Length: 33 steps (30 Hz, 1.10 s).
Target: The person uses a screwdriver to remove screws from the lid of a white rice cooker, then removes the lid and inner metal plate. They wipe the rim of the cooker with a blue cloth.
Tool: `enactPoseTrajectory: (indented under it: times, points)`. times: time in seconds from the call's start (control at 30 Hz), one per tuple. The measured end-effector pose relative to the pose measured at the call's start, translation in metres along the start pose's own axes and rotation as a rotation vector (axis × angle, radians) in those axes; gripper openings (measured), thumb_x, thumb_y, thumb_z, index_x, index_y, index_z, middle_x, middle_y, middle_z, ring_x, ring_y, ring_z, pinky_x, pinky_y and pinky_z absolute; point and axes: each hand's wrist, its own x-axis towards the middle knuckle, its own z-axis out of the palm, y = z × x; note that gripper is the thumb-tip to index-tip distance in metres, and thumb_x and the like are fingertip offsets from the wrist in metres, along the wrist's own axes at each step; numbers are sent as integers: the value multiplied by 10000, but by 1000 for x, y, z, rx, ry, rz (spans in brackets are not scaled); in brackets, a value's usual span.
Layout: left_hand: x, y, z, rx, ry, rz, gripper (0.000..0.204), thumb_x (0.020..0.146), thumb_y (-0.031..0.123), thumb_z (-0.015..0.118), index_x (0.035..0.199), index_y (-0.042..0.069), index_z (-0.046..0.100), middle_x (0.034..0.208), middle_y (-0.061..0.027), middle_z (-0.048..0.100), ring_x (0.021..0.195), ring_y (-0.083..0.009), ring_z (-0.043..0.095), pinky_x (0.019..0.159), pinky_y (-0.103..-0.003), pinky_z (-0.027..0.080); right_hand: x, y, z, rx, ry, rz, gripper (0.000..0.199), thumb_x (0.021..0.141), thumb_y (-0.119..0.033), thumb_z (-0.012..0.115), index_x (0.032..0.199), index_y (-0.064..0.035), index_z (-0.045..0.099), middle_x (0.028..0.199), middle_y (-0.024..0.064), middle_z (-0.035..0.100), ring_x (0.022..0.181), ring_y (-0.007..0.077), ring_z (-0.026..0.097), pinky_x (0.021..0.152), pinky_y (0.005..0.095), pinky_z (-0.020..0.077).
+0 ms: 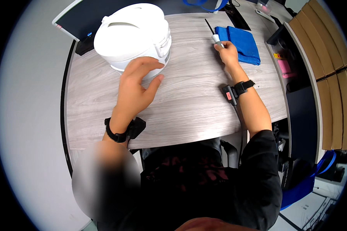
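Note:
At the back left of the desk stands a white rice cooker (134,36) with its lid down and a handle on top. My left hand (138,82) is in front of it, fingers spread and curved, with nothing in them; whether the fingertips touch the cooker's lower side I cannot tell. Farther right, my right hand (228,54) is closed round the grey-and-white handle of a screwdriver (216,37). Its dark shaft points away from me and slightly left. Just beside that hand lies a folded blue cloth (245,44).
The wood-grain desk (181,104) has a wall on its left and a dark partition behind. A shelf with pink notes (285,68) and cardboard boxes (316,42) borders the right. A cable (240,123) hangs from the device on my right wrist over the desk's front edge.

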Motion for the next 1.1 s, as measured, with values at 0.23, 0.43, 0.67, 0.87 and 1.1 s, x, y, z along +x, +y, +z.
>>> enactPoseTrajectory:
  times: [0.23, 0.43, 0.67, 0.87, 1.1]
  points:
    - [1, -3, -14, 543, 261, -45, 520, 784, 155, 774, 1274, 100, 607, 1412, -195, 441, 1329, -381, 352, 1008, -510, 305, -19, 17, 40, -300, -67, -182, 356, 762, -224, 819, 955, 51, 703, 898, 230, 712, 863, 340, 690, 779, 415, 533]
    - [2, -20, 2, 543, 217, -81, 617, 799, 186, 774, 1364, 99, 543, 1439, -242, 357, 1361, -410, 259, 1056, -569, 276, -19, 24, 55, -402, -50, -202, 467, 790, -249, 807, 1125, 18, 621, 1096, 244, 645, 1057, 376, 603, 917, 436, 478]
    - [8, -33, 5, 502, 309, 38, 545, 814, 193, 777, 1298, 41, 576, 1361, -225, 432, 1305, -407, 346, 1030, -532, 352, -26, 15, 53, -501, -46, -217, 491, 779, -245, 818, 1151, -8, 603, 1120, 225, 629, 1059, 370, 599, 915, 433, 484]
    - [20, -50, -5, 395, 332, 100, 403, 808, 191, 789, 1155, 38, 649, 1263, -175, 532, 1235, -360, 454, 1001, -480, 400, -29, -3, 45, -379, -54, -304, 426, 788, -193, 800, 1136, -5, 640, 1086, 158, 644, 1002, 281, 622, 880, 378, 509]
    - [51, -105, -25, 66, 234, 131, 185, 867, 137, 736, 1003, 19, 694, 1207, -120, 582, 1238, -284, 534, 1008, -389, 445, -66, -53, 47, 294, -364, -460, 283, 858, -52, 732, 1134, -10, 684, 974, 40, 683, 898, 98, 618, 792, 236, 511]
